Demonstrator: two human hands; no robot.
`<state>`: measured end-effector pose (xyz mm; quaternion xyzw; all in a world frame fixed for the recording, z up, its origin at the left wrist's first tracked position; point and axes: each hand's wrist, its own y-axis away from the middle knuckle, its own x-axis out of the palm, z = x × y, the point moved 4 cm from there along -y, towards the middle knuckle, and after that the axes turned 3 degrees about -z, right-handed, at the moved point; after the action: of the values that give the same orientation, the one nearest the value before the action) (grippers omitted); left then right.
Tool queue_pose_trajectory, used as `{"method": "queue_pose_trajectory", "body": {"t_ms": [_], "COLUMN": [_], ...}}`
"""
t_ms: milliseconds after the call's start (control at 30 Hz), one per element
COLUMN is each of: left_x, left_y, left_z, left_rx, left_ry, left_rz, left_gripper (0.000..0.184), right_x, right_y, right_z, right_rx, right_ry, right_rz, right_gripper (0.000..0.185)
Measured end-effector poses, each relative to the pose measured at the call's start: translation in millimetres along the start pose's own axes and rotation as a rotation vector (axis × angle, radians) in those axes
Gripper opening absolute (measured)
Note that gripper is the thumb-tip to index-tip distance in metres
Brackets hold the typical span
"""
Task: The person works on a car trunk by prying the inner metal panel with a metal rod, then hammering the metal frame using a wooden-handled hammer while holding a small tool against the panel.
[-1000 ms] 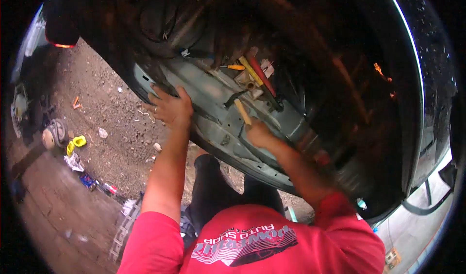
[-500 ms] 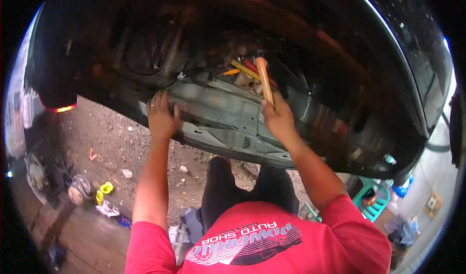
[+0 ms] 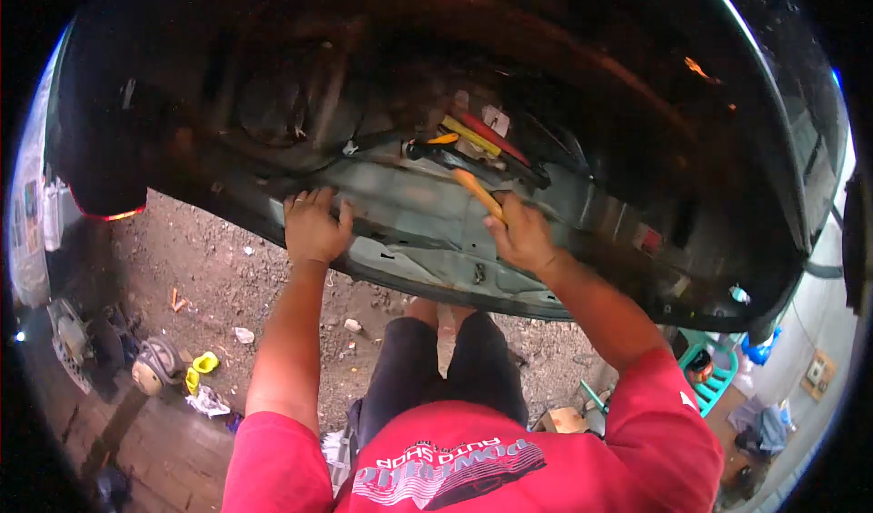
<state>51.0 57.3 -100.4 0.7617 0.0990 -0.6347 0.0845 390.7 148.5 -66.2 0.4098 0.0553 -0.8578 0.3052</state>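
In the head view, my right hand [image 3: 523, 236] is wrapped round the wooden handle of a hammer [image 3: 479, 195] above the trunk's rear panel. A long dark shape across the handle's far end looks like the hammer's head. My left hand [image 3: 318, 226] lies on the trunk's metal edge, fingers stretched forward and holding nothing. Between and beyond the hands is the bare grey metal of the trunk panel [image 3: 391, 199]. Just past the hammer lie a yellow bar-shaped tool [image 3: 473, 136], a red tool [image 3: 496, 136] and a small yellow-handled tool [image 3: 444, 138].
The dark trunk interior surrounds the tools, with the raised lid's edge [image 3: 755, 67] at right. Below are gravelly ground [image 3: 218, 267], yellow items [image 3: 202, 364], a round dusty object [image 3: 156, 366] and a green plastic stool [image 3: 718, 377]. A tail light [image 3: 114, 215] is at left.
My right hand has brought the hammer lower and tilted its handle to the left, so the dark head shape shows over the tools. My left hand stays on the edge; the view has shifted slightly.
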Motion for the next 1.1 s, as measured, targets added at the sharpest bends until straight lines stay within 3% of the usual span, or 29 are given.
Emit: {"method": "queue_pose_trajectory", "body": {"t_ms": [133, 200, 233, 333, 400, 533, 600, 633, 700, 767, 833, 900, 933, 1000, 1033, 1100], "left_x": [-5, -2, -2, 2, 5, 1, -8, -9, -1, -2, -1, 0, 1, -5, -3, -6], "left_y": [1, -3, -2, 7, -1, 1, -5, -6, 5, -1, 1, -3, -3, -4, -4, -7], "left_z": [-2, -2, -3, -2, 4, -2, -2, -2, -6, -4, 0, -3, -2, -3, 0, -5], "left_rx": [-0.007, -0.018, -0.005, -0.014, -0.04, -0.026, -0.053, -0.062, -0.078, -0.003, -0.012, -0.006, 0.008, 0.007, -0.02, -0.033], "left_ry": [0.039, 0.012, 0.02, 0.046, 0.051, 0.023, 0.024, 0.043, 0.076, -0.009, 0.021, 0.061, 0.024, -0.013, 0.019, 0.062], "left_rz": [0.052, 0.105, 0.062, 0.044, 0.027, 0.022, 0.076, 0.108, 0.166, -0.036, -0.035, -0.055, -0.076, -0.076, -0.015, 0.04], "left_gripper": [0.037, 0.041, 0.04, 0.038, 0.035, 0.035, 0.035, 0.035, 0.035, 0.034, 0.033, 0.033, 0.033, 0.033, 0.033, 0.034], "right_x": [66, 78, 80, 61, 43, 90, 91, 91, 63, 54, 62, 97, 93, 75, 73, 50], "right_y": [-18, -25, -28, -29, -32, -34, -45, -52, -65, -55, -46, -42, -47, -50, -44, -35], "right_z": [-67, -86, -90, -49, -16, -68, -80, -82, -63, -40, -39, -71, -80, -85, -85, -78], "right_rx": [-0.089, 0.1, 0.09, 0.106, -0.078, -0.188, 0.171, 0.162, 0.078, -0.009, -0.087, -0.063, -0.07, 0.137, 0.133, -0.08], "right_ry": [0.106, 0.255, 0.259, 0.203, -0.053, 0.149, 0.305, 0.307, 0.095, 0.036, -0.029, 0.426, 0.432, 0.264, 0.266, 0.163], "right_rz": [0.083, 0.351, 0.356, 0.293, 0.024, 0.057, 0.128, 0.141, -0.09, -0.088, -0.078, 0.397, 0.391, 0.151, 0.176, -0.153], "right_gripper": [0.031, 0.031, 0.031, 0.034, 0.036, 0.035, 0.034, 0.034, 0.036, 0.035, 0.034, 0.029, 0.029, 0.029, 0.029, 0.028]}}
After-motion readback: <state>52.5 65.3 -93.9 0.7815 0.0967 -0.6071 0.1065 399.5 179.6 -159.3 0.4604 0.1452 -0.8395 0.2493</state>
